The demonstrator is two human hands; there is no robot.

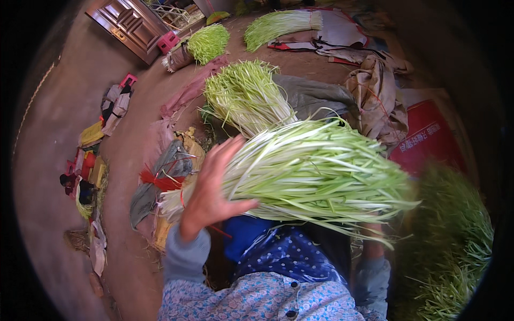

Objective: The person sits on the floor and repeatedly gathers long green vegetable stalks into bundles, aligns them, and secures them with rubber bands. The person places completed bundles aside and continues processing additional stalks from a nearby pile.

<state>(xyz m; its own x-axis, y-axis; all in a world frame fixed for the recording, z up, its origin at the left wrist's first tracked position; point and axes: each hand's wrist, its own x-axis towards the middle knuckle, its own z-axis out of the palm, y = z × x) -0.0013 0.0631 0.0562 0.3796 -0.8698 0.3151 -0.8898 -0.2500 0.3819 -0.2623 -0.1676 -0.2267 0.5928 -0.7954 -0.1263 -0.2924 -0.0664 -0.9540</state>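
A large bundle of long leafy green stalks with white ends point(317, 172), resembling garlic shoots, lies sideways in front of my body. My left hand point(215, 190) rests flat against its pale end, fingers extended and thumb spread away from them. A thin red tie point(182, 198) shows around the white ends, left of that hand. Under the leafy end, my right forearm and wrist point(372, 240) reach upward; the leaves cover the hand itself. Just beyond, another bundle point(249, 96) of the same stalks touches or overlaps this one. Below the near bundle is a blue polka-dot apron point(285, 250).
Red ties point(160, 180) lie on grey cloth at left. Loose greens point(449, 240) pile up at right, partly blurred. Farther off are two bundles point(209, 42) point(283, 26), a pink stool point(168, 42) and an open door point(128, 30). Brown sacking point(375, 96) lies beside a red printed sheet point(429, 136).
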